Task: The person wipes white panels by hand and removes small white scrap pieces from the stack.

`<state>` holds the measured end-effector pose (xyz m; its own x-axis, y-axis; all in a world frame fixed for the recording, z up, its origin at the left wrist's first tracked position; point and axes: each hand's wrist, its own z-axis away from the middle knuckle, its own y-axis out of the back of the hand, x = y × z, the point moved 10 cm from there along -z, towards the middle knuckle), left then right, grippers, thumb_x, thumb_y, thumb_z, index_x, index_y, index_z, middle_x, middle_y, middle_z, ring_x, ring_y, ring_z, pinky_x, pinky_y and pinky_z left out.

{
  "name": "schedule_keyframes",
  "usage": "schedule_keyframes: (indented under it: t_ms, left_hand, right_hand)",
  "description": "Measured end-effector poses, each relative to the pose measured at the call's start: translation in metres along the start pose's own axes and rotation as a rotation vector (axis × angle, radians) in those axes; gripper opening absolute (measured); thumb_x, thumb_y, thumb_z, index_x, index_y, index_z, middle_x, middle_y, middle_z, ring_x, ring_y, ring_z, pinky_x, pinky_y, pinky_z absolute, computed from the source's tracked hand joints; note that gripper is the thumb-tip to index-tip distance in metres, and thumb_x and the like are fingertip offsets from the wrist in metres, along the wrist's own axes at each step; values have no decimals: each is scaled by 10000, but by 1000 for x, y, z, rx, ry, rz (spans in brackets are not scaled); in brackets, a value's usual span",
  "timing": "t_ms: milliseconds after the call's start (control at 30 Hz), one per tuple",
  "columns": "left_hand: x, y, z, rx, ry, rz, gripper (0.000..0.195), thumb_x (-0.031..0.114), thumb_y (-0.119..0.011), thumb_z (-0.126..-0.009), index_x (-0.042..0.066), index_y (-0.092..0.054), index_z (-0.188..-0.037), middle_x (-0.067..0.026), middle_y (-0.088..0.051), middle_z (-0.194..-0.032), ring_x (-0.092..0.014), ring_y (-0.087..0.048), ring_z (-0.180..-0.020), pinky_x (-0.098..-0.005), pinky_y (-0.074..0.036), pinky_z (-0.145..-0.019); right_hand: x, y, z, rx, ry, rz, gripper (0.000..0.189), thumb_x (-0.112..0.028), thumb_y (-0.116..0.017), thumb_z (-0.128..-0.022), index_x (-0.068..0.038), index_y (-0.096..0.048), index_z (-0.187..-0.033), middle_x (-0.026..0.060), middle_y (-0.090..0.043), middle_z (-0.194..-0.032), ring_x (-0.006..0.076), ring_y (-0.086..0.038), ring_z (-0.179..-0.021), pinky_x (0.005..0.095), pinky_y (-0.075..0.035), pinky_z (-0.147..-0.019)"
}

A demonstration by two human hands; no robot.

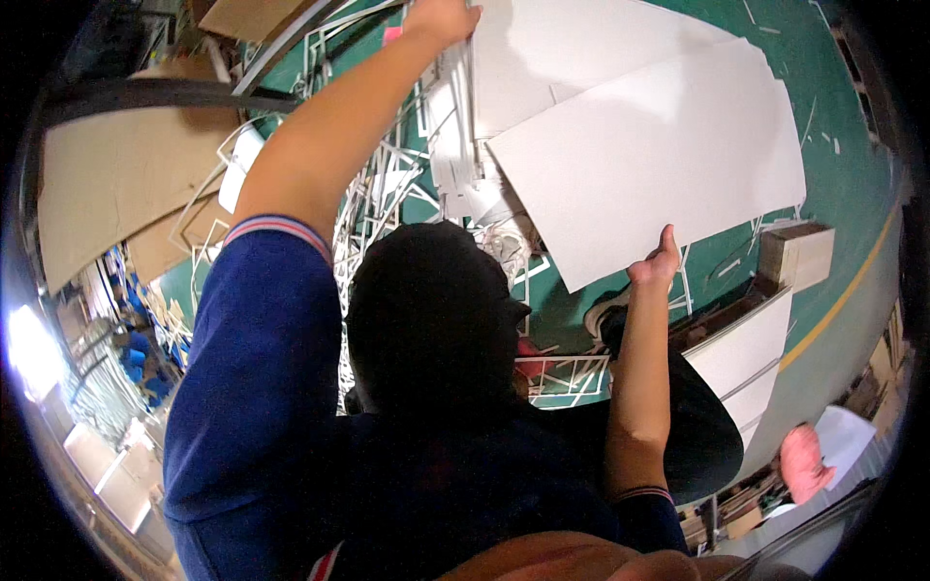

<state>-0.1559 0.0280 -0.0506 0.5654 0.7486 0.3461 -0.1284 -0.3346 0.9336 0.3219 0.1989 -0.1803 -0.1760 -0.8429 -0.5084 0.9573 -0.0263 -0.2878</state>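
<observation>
A large white flat sheet (654, 152) lies tilted before me, over another white sheet (530, 72). My right hand (655, 263) is at the upper sheet's near edge, its thumb over the face and the other fingers mostly hidden; it appears to grip that edge. My left hand (442, 20) reaches to the top of the view, beside the left edge of the lower sheet. Its fingers are partly cut off, so its grip is unclear. Under its wrist stand narrow white strips (458, 94).
Thin white frame offcuts (389, 167) are tangled left of the sheets on a green floor (835, 196). Brown cardboard (123, 174) leans at far left. A box (803, 254) and white panels (748, 363) stand at right. A pink bundle (803, 465) sits at lower right.
</observation>
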Motion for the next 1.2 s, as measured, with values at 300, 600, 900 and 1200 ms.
schedule_keyframes:
  t_ms: [300,600,900,1200]
  left_hand:
    - [2,-31,-48,-95,50,-161,515,378,-565,-796,-6,-534,-1137,-201,-511,-1208,-319,-542,-1048,-396,-464,-855]
    - [-40,-47,-58,-77,302,844,217,211,-586,-789,-2,-593,-749,-170,-614,-670,-273,-589,-564,-359,-455,-522]
    - [24,-90,147,-445,534,1174,368,303,-443,-934,-44,-529,-845,-113,-586,-668,-192,-557,-522,-311,-487,-542]
    - [-178,-37,303,55,1047,1418,132,173,-577,-842,64,-524,-893,-2,-460,-598,-118,-461,-477,-247,-416,-426]
  right_hand:
    - [2,12,-9,-21,-21,-40,445,-299,-464,-915,-16,-420,-1254,148,-473,-1264,344,-460,-1143,504,-348,-986]
    - [-14,1,0,-156,-14,-53,475,-276,-511,-893,-7,-399,-1268,149,-470,-1262,335,-444,-1161,499,-356,-972]
    - [-74,-36,59,-70,158,-26,451,-275,-454,-916,13,-408,-1259,197,-479,-1248,345,-477,-1128,454,-381,-973]
    - [-109,-64,78,-306,203,-74,411,-254,-436,-919,14,-434,-1231,183,-517,-1207,333,-524,-1066,445,-426,-924]
